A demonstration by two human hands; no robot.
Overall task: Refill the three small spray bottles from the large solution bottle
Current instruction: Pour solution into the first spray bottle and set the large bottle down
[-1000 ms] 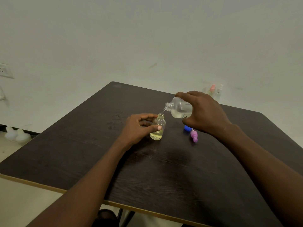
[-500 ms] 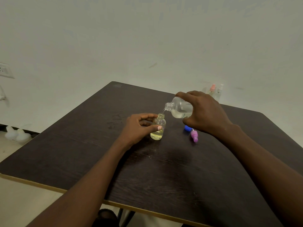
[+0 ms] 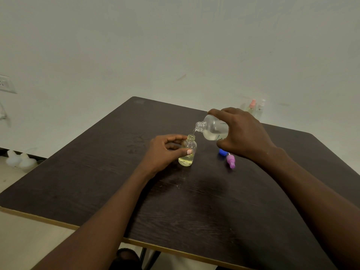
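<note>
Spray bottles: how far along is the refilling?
Done: purple spray top and blue cap lie removed. In hand: right hand tips the large bottle over the small bottle, steadied by the left hand, only partly full. Left: two far bottles, fill too blurred to judge.

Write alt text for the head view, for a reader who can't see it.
The right hand tilts the large bottle, pouring into the open small bottle, which the left hand holds upright on the table. A purple spray top and blue cap lie nearby; two more bottles stand at the far edge.

Three small bottles (image 3: 188, 151) (image 3: 252, 106) (image 3: 261, 111), one large bottle (image 3: 214, 129), two caps (image 3: 222, 152) (image 3: 231, 161)
</note>
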